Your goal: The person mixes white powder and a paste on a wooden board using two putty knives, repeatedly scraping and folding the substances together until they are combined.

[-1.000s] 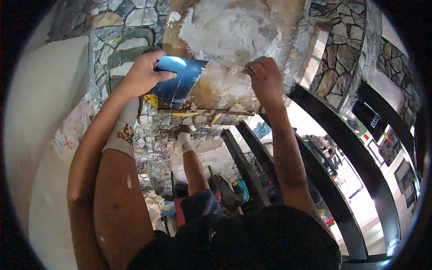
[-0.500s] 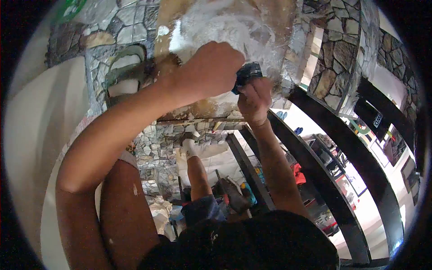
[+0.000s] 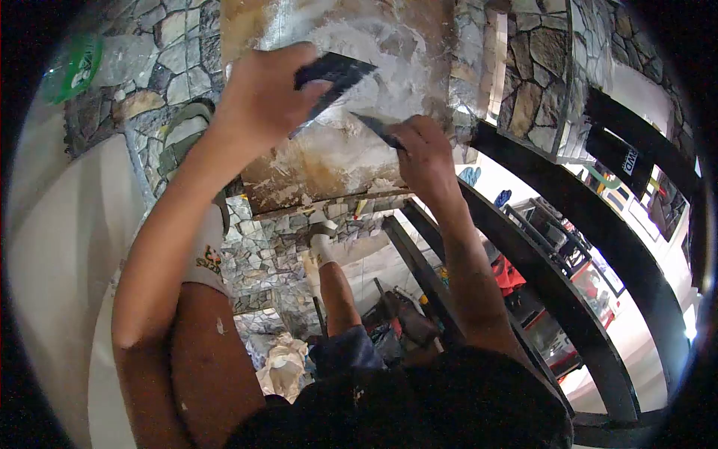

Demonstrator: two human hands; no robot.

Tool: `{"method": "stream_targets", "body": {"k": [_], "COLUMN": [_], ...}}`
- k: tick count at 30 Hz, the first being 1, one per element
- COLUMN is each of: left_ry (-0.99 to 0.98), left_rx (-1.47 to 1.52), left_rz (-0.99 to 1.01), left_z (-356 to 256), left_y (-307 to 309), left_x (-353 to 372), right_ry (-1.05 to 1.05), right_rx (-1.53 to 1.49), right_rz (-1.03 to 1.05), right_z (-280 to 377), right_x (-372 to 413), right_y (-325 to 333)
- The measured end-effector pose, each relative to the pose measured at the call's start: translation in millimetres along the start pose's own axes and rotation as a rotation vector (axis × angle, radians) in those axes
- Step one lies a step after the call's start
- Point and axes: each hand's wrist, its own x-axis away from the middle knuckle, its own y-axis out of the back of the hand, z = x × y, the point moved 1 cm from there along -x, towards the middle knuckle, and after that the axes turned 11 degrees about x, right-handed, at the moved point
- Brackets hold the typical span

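My left hand (image 3: 262, 93) grips a dark flat scraper (image 3: 340, 73) with its thumb across the front. Closed round the handle of a narrower putty knife (image 3: 372, 126) is my right hand (image 3: 428, 153). The knife's blade points up and left, toward the scraper, with a gap between the two tools. Both tools are over a brown board (image 3: 280, 178) smeared with white and grey paste (image 3: 389, 49).
Stone-patterned surfaces (image 3: 179, 34) flank the board. A clear container with a green rim (image 3: 78, 67) is at upper left. Black curved bars (image 3: 553, 277) run down the right. My foot (image 3: 321, 238) rests on a lower stone-patterned step.
My left hand has moved left and turned, so the scraper's dark blade now shows. The two tools, earlier together, are apart. The view has shifted slightly.
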Motion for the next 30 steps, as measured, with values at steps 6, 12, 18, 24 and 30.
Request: {"method": "stream_targets", "body": {"k": [6, 12, 18, 24, 30], "left_ry": [0.134, 0.198, 0.217, 0.306, 0.429], "left_rx": [0.339, 0.441, 0.372, 0.377, 0.264], "left_rz": [-0.177, -0.161, -0.198, -0.048, 0.022], "left_z": [59.8, 105.5, 114.9, 108.6, 99.8], "left_y": [6.1, -5.3, -1.1, 11.9, 14.3], "left_x": [51.4, 93.4, 99.8, 93.5, 94.4], "right_ry": [0.132, 0.108, 0.100, 0.114, 0.082], "right_rx": [0.032, 0.095, 0.132, 0.261, 0.273], "right_rz": [0.120, 0.158, 0.157, 0.164, -0.009], "right_z": [6.4, 3.9, 3.9, 3.6, -6.4], "right_x": [12.7, -0.1, 0.6, 0.9, -8.3], "right_y": [-60.6, -49.3, -32.6, -51.4, -56.0]}}
